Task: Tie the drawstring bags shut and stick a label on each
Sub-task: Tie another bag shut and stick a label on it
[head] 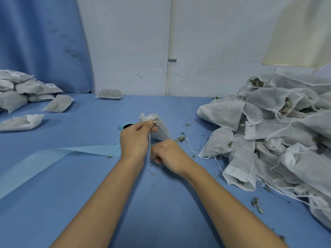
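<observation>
A small white drawstring bag (161, 129) lies on the blue table (161, 203) at the centre, its neck gathered. My left hand (135, 140) pinches the gathered neck between thumb and fingers. My right hand (168, 155), just below and to the right, grips the white drawstring (149, 140), which runs taut up to the neck. A roll of light blue label tape (125, 126) sits behind my left hand, and its strip (59, 155) trails off to the left.
A large heap of open, herb-filled white bags (268, 126) with loose strings fills the right side. Several filled bags, some labelled (28, 90), lie at the far left, and one more bag (109, 94) by the back wall. Dried leaf bits (257, 204) litter the table.
</observation>
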A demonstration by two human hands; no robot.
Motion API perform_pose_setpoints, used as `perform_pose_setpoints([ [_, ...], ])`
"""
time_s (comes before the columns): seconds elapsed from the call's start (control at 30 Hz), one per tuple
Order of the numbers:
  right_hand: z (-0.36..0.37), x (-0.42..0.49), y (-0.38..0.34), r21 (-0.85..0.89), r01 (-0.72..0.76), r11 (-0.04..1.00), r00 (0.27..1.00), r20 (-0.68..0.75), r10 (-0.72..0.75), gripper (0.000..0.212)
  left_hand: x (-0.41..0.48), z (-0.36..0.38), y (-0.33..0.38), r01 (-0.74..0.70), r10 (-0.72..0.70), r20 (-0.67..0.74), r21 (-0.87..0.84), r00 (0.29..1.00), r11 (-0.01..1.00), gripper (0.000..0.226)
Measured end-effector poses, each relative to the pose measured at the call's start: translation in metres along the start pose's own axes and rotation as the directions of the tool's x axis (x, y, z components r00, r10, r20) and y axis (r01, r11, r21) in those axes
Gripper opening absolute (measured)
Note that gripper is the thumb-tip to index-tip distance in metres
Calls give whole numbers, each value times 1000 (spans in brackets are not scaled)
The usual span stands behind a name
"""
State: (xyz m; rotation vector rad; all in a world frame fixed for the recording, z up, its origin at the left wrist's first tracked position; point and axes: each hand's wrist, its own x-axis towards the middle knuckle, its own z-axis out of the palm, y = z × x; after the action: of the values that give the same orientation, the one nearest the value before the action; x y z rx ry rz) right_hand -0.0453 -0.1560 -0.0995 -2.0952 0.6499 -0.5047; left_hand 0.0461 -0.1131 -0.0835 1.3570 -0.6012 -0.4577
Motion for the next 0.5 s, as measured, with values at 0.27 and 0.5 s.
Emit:
perform_pose_setpoints([
  [0.27, 2, 0, 7, -263, -35, 964, 998, -53, 21, 24, -1, -2, 2, 15, -9, 106, -60, 994, 998, 24],
  [0.5, -12, 5, 6, 486, 79, 871, 859, -477, 188, 23, -5, 4, -7, 77, -37, 325, -110, 945, 991, 23],
])
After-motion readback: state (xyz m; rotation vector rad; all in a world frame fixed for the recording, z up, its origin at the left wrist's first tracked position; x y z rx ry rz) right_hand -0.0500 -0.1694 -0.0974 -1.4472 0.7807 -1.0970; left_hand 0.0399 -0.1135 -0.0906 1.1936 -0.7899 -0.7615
